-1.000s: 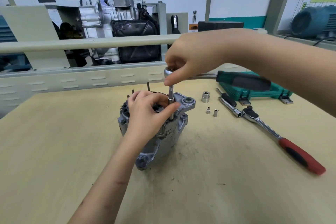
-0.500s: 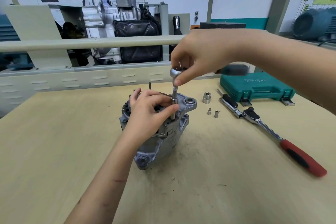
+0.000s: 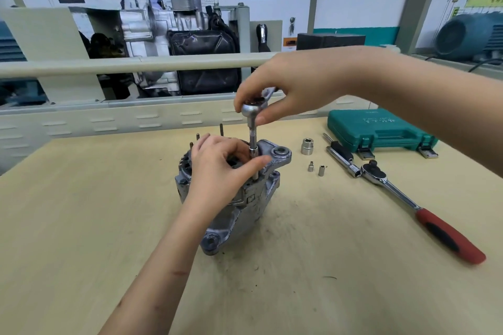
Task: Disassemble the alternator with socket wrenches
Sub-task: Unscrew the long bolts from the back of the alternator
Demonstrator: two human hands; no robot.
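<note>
Right hand [image 3: 288, 87] pinches the round head of a small ratchet wrench [image 3: 254, 109] whose extension runs straight down into the alternator [image 3: 239, 198], which stands mid-counter [image 3: 81, 226]. Left hand [image 3: 220, 166] curls over the alternator's top, thumb against the extension. At three o'clock from the alternator lie three loose sockets [image 3: 307, 146], a red-handled ratchet [image 3: 419, 209] and, toward two o'clock, a closed green tool case [image 3: 381, 129].

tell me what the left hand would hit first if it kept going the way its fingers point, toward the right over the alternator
Most likely the socket extension standing upright on the alternator: the left hand already has its thumb tip at the shaft. Past it lies the mounting ear. Depth is hard to judge.
</note>
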